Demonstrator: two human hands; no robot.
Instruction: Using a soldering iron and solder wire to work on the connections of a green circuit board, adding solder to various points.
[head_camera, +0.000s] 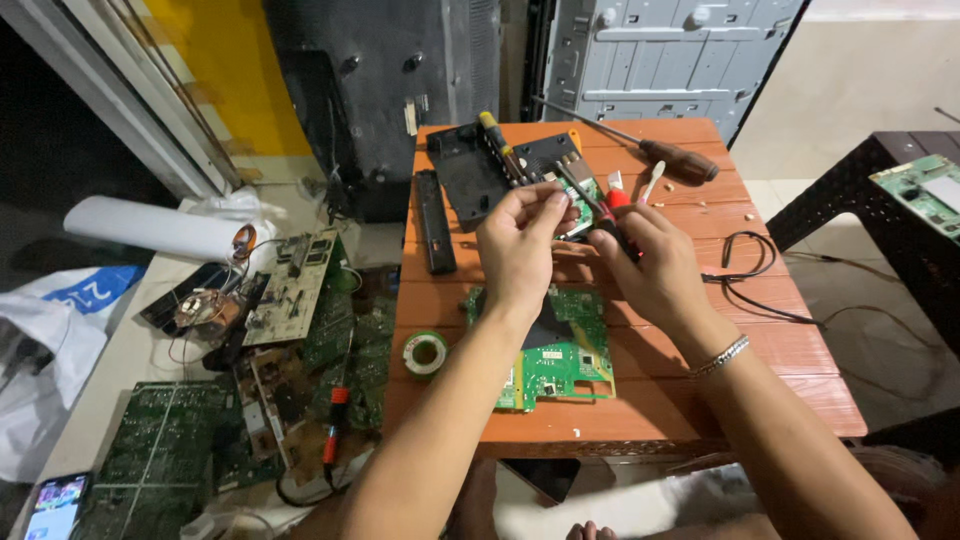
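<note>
A person sits at a small orange wooden table (640, 400), both bare forearms stretched out over it. The left hand (520, 245) is closed in a pinch, fingertips gripping the edge of a small green circuit board (582, 205) held up above the middle of the table. The right hand (655, 270), with a silver bracelet (722, 357) on its wrist, is wrapped around a red-handled screwdriver (600, 205) whose tip touches that small board. Flat on the table below the hands, toward the person, lies a larger green circuit board (565, 360), partly hidden by the left forearm. Just beside it, toward the table's left edge, sits a roll of green tape (425, 352). At the far end of the table rests a black plastic casing (475, 165) with a yellow-handled screwdriver (497, 140) lying across it, and a narrow black strip (434, 220) lies alongside. On the far right part of the table lies a long screwdriver with a dark brown handle (675, 158), and a black cable (755, 270) loops over the table's right edge. On the floor to the left of the table is a heap of green circuit boards (300, 340), and a white roll (155, 228) lies behind them.
</note>
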